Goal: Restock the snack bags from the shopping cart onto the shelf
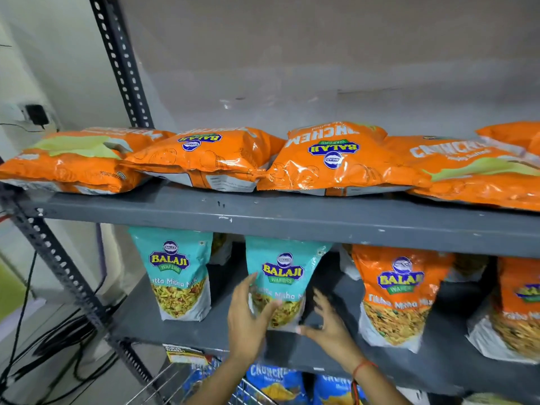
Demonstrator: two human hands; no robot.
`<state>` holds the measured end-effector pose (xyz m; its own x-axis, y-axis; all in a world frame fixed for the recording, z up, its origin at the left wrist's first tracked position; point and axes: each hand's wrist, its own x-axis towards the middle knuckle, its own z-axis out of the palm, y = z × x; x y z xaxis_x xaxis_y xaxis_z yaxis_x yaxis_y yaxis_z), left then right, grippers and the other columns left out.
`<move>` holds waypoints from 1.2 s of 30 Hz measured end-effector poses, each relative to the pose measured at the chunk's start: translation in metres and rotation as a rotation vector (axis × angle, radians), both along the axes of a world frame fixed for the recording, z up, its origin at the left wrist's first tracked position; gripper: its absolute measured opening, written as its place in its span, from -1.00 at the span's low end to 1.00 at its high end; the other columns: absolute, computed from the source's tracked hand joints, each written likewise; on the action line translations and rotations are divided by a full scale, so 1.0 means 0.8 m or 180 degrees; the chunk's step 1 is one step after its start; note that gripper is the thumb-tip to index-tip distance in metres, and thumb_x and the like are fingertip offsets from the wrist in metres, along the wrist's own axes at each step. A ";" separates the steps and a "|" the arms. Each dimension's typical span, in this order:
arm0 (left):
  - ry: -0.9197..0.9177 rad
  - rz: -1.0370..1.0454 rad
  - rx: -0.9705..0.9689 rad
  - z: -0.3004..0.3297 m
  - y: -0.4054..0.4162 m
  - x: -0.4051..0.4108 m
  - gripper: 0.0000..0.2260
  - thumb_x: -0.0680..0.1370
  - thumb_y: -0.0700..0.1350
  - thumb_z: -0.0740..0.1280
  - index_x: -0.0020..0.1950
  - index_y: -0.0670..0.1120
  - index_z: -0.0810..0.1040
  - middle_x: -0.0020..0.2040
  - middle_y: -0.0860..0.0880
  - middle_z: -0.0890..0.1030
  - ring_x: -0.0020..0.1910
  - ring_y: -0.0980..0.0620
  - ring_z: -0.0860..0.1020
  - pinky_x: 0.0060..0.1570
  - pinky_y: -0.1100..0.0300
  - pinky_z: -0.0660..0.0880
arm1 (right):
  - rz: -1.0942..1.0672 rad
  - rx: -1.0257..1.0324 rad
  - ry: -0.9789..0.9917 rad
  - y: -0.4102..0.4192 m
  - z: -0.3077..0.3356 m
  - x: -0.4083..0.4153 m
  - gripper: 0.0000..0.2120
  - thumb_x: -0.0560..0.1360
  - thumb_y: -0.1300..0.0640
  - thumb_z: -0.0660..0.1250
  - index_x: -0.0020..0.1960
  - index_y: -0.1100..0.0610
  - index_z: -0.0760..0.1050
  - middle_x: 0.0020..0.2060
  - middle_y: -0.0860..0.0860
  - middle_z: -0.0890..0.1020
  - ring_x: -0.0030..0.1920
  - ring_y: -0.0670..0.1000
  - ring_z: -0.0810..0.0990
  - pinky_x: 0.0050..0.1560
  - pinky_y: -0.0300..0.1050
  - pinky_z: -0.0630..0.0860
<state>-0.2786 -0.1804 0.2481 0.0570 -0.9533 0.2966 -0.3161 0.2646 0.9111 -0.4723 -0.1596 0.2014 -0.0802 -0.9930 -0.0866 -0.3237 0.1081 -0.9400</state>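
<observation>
A teal Balaji snack bag [285, 276] stands upright on the middle shelf [187, 320]. My left hand [247, 320] presses against its left side, fingers spread. At the bag's lower right corner is my right hand [328, 324], fingers apart and touching or nearly touching it. A second teal bag [175, 273] stands to the left. Two orange Balaji bags [400, 293] stand to the right. The wire shopping cart [175, 381] shows at the bottom, with blue snack bags [274, 381] beside it.
Several orange bags [204, 156] lie flat on the upper shelf [292, 214]. A perforated grey upright [64, 270] frames the rack at left. Black cables [58, 340] trail on the floor left of it. More bags stand behind the front row.
</observation>
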 end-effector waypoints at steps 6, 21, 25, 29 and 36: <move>0.0153 -0.0457 -0.0475 0.075 0.061 -0.111 -0.54 0.35 0.02 0.53 0.22 0.08 0.50 0.17 0.12 0.57 0.15 0.10 0.56 0.19 0.13 0.52 | -0.0863 -0.0732 -0.0512 0.094 0.064 -0.059 -0.25 0.36 0.26 0.52 0.43 -0.06 0.25 0.34 -0.15 0.40 0.30 -0.07 0.44 0.21 -0.25 0.45; -0.0260 -0.2087 0.0751 -0.031 0.151 -0.367 -0.55 0.36 0.01 0.53 0.20 0.15 0.50 0.14 0.03 0.65 0.13 0.10 0.60 0.17 0.02 0.56 | -0.2417 -0.0933 -0.0051 0.240 0.050 -0.367 -0.68 0.43 0.47 0.35 -0.01 0.07 0.52 -0.13 0.07 0.57 -0.12 0.07 0.54 -0.01 0.10 0.44; -0.0624 -0.2037 0.1161 -0.069 0.121 -0.446 -0.34 0.34 -0.03 0.55 0.39 -0.04 0.40 0.31 0.02 0.52 0.31 0.04 0.49 0.23 0.22 0.41 | -0.2055 -0.0059 -0.0323 0.218 0.004 -0.452 -0.23 0.43 0.43 0.40 0.52 0.22 0.11 0.49 0.18 0.24 0.42 0.25 0.33 0.31 0.23 0.44; -0.0832 -0.1820 0.1380 -0.089 0.098 -0.497 0.01 0.12 0.32 0.41 0.49 -0.06 0.26 0.46 -0.08 0.43 0.44 -0.10 0.39 0.40 -0.04 0.34 | -0.1494 0.0267 -0.0427 0.194 -0.024 -0.510 -0.09 0.37 0.40 0.47 0.54 0.15 0.02 0.51 0.13 0.23 0.45 0.18 0.31 0.32 0.23 0.43; -0.1203 -0.1530 0.0894 -0.104 0.097 -0.525 -0.37 0.36 0.30 0.32 0.35 0.04 0.39 0.27 0.06 0.61 0.32 -0.04 0.50 0.42 -0.14 0.25 | -0.0999 0.0776 -0.0359 0.172 -0.041 -0.539 -0.36 0.18 0.01 0.56 0.15 -0.36 0.39 0.09 -0.25 0.65 0.20 -0.13 0.54 0.29 0.00 0.40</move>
<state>-0.6983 -0.1030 0.1651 -0.4519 -0.8906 -0.0502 -0.5332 0.2245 0.8156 -0.9032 -0.0217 0.1685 -0.3525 -0.8711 -0.3418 -0.1358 0.4090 -0.9024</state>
